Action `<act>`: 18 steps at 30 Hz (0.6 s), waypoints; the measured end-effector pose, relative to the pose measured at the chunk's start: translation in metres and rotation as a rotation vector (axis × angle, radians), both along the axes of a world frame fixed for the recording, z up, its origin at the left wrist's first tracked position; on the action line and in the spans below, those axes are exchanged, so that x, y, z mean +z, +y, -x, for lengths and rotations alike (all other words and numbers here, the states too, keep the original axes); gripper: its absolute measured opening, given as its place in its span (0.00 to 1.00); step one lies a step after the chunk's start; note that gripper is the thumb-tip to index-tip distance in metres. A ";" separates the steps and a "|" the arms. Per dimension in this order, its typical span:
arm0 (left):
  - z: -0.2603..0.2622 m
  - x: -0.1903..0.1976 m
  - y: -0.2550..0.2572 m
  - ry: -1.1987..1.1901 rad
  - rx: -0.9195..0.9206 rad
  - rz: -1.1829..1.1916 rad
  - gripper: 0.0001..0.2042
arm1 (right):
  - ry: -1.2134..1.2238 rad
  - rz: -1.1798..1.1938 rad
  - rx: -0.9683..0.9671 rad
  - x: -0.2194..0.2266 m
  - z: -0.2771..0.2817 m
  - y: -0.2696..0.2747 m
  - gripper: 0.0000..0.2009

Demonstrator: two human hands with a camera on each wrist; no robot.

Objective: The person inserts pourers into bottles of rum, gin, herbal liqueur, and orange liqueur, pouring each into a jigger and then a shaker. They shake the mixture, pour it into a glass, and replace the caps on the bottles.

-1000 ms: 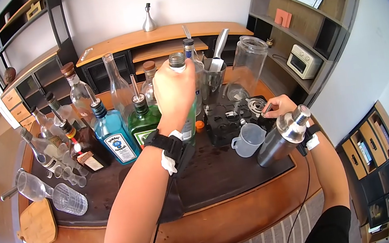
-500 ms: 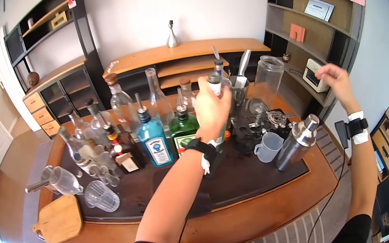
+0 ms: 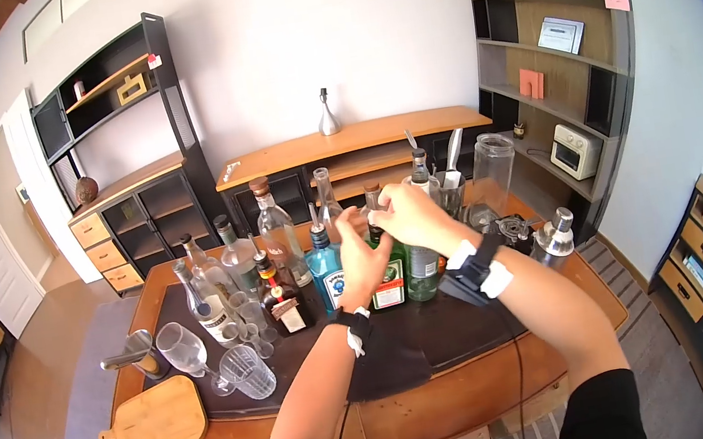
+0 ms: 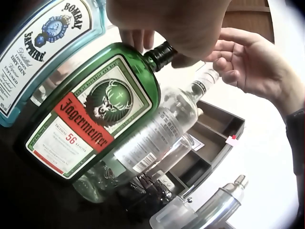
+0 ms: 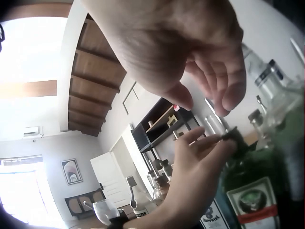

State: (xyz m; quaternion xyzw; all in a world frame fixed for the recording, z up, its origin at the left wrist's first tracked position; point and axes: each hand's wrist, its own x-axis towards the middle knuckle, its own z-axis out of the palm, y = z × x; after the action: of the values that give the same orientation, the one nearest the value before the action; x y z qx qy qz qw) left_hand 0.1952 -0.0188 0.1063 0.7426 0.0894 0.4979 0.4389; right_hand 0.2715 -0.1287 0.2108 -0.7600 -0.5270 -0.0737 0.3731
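Note:
My left hand [image 3: 358, 263] is at the black neck [image 4: 163, 55] of the green Jägermeister bottle [image 4: 97, 112], thumb beside the neck and fingers spread in a loose C. Above it hovers my right hand [image 3: 414, 218], fingers bent downward, with its fingertips [image 5: 228, 106] close to a thin metal pour spout [image 5: 214, 107]. I see nothing held in the right hand. A clear bottle [image 4: 162, 129] stands to the green one's right. On the left is the blue Bombay Sapphire gin bottle [image 4: 47, 47].
Several more bottles, including a dark brown one [image 3: 284, 303], crowd the left. Nearer are a wine glass [image 3: 180, 344], a cut glass tumbler [image 3: 249, 373] and a wooden board [image 3: 153, 420]. A steel cocktail shaker [image 3: 554, 238] and a tall glass jar [image 3: 493, 173] stand right.
My left hand has left the clear bottle's neck and moved left to the Jägermeister bottle. The right hand has swung in from the far right to join it. The head view has turned.

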 end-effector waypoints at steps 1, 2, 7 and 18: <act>-0.006 -0.005 0.008 0.086 -0.021 -0.010 0.36 | 0.017 0.039 -0.052 -0.003 0.000 0.011 0.18; -0.014 -0.010 0.018 0.086 -0.049 -0.072 0.36 | -0.048 0.044 -0.063 -0.014 -0.009 0.024 0.17; -0.031 -0.013 0.027 0.282 0.041 -0.018 0.20 | -0.026 0.145 -0.134 -0.018 -0.013 0.041 0.20; -0.030 -0.005 0.000 0.310 0.294 0.104 0.08 | 0.439 0.247 -0.123 -0.008 -0.014 0.044 0.22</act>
State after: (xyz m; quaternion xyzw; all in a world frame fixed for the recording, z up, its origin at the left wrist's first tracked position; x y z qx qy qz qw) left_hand 0.2256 -0.0184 0.1017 0.7656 0.2889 0.4310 0.3803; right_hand 0.2850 -0.0847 0.2029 -0.8283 -0.3910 0.1353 0.3779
